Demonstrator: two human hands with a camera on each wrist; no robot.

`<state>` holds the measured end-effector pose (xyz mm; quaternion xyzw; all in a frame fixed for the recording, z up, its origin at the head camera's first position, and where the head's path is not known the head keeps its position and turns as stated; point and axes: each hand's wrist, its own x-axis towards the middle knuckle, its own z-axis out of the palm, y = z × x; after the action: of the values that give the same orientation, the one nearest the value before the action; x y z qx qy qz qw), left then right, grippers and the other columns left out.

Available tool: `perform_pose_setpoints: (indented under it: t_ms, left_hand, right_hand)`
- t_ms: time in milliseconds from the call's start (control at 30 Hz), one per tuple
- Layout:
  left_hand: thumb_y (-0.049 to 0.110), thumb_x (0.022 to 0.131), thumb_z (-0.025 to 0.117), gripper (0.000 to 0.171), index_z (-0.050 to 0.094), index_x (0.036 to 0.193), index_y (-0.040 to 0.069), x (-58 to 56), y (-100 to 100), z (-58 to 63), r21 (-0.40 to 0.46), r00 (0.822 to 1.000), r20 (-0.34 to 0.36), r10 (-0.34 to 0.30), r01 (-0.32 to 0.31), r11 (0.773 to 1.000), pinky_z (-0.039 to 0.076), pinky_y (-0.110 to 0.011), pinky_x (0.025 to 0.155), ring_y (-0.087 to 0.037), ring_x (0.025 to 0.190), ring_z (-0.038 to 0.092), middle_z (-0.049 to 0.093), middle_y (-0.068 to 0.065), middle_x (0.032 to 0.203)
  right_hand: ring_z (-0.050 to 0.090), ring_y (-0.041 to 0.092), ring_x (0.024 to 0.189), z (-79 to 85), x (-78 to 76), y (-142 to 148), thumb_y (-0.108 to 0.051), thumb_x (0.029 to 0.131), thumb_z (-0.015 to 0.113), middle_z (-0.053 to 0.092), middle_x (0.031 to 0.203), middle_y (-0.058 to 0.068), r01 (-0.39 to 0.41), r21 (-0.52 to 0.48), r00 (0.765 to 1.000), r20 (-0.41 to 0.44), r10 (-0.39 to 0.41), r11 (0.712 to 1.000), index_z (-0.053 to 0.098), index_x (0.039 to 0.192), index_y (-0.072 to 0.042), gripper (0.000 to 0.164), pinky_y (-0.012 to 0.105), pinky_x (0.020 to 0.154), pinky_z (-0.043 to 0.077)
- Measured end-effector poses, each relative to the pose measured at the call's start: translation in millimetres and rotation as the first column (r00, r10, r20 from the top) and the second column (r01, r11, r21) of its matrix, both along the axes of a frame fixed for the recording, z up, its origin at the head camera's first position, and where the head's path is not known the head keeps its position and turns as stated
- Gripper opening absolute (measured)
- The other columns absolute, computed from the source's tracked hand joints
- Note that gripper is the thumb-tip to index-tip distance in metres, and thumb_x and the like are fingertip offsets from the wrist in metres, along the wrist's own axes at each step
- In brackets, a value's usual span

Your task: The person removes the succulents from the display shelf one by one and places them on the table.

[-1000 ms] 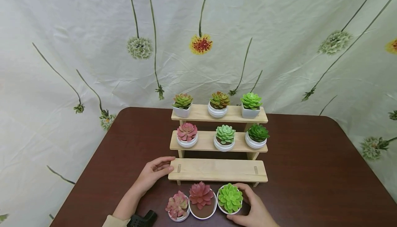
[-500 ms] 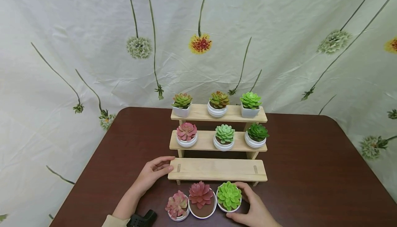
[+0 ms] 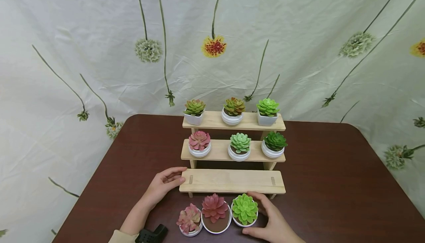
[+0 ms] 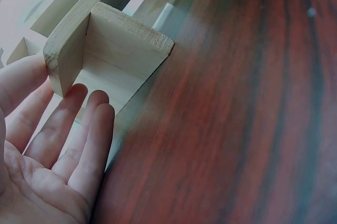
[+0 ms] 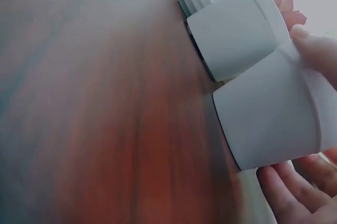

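In the head view my left hand [image 3: 165,184] grips the left end of the lowest board of a wooden three-tier plant stand [image 3: 232,181]. The left wrist view shows the thumb against the board's edge, with fingertips [image 4: 97,98] beneath. My right hand [image 3: 270,221] curls round the white pot of a bright green succulent [image 3: 245,209], which stands on the table. In the right wrist view the thumb lies by the rim of this white pot [image 5: 268,113], the other fingers on its opposite side. Left of it stand a dark red succulent [image 3: 215,208] and a pink succulent [image 3: 189,219] in white pots.
Three potted succulents stand on the stand's top board [image 3: 212,120], and three more on the middle board [image 3: 219,150]. A dark brown table [image 3: 332,184] lies beneath. Behind hangs a white cloth [image 3: 285,18] printed with flowers. A black band [image 3: 151,234] sits on the left wrist.
The bright green succulent has shifted very slightly away from me. My left hand stays on the stand, and the right hand remains round the pot. The view drifts slightly.
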<state>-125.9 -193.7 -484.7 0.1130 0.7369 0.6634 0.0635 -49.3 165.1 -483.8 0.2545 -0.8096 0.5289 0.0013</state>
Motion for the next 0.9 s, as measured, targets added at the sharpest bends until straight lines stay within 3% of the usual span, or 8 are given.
perform_pose_setpoints:
  t_ms: [233, 533, 733, 900]
  left_hand:
    - [0.012, 0.088, 0.067, 0.038, 0.059, 0.122, -0.002, -0.4, -0.2, -0.5, -0.013, 1.000, 0.006, 0.009, -0.009, 1.000, 0.049, -0.024, 0.082, -0.015, 0.101, 0.061, 0.058, -0.020, 0.122]
    - [0.016, 0.087, 0.068, 0.039, 0.060, 0.122, 0.002, 0.4, 0.6, 0.1, -0.014, 0.999, 0.040, 0.020, -0.019, 1.000, 0.050, -0.025, 0.083, -0.015, 0.102, 0.061, 0.059, -0.014, 0.122]
    - [0.017, 0.087, 0.069, 0.039, 0.060, 0.122, 0.003, 0.4, 0.6, 0.6, -0.012, 0.998, 0.053, 0.022, -0.021, 1.000, 0.049, -0.025, 0.083, -0.015, 0.103, 0.061, 0.059, -0.014, 0.123]
    - [0.017, 0.086, 0.069, 0.039, 0.061, 0.122, 0.004, 0.1, 0.8, 0.4, -0.016, 0.998, 0.065, 0.025, -0.024, 1.000, 0.049, -0.025, 0.083, -0.015, 0.103, 0.061, 0.059, -0.014, 0.123]
  right_hand:
    - [0.050, 0.012, 0.116, 8.3, -4.9, 1.4, -0.015, 0.070, 0.084, 0.053, 0.128, 0.011, -0.076, -0.098, 0.995, -0.072, 0.069, 0.992, 0.040, 0.136, -0.002, 0.081, 0.024, 0.092, 0.043]
    - [0.053, 0.024, 0.116, 18.4, -15.6, 7.1, 0.010, 0.068, 0.078, 0.048, 0.126, 0.028, -0.178, -0.243, 0.980, -0.134, 0.149, 0.954, 0.034, 0.134, 0.012, 0.079, 0.028, 0.094, 0.044]
    - [0.055, 0.023, 0.113, 28.6, -25.1, 12.4, 0.018, 0.068, 0.074, 0.051, 0.126, 0.024, -0.120, -0.272, 0.983, -0.166, 0.076, 0.955, 0.036, 0.131, 0.016, 0.074, 0.026, 0.093, 0.044]
    - [0.057, 0.018, 0.111, 36.9, -34.0, 18.0, 0.020, 0.066, 0.074, 0.054, 0.123, 0.020, 0.005, -0.271, 0.981, -0.186, -0.057, 0.963, 0.040, 0.131, 0.011, 0.073, 0.022, 0.092, 0.043]
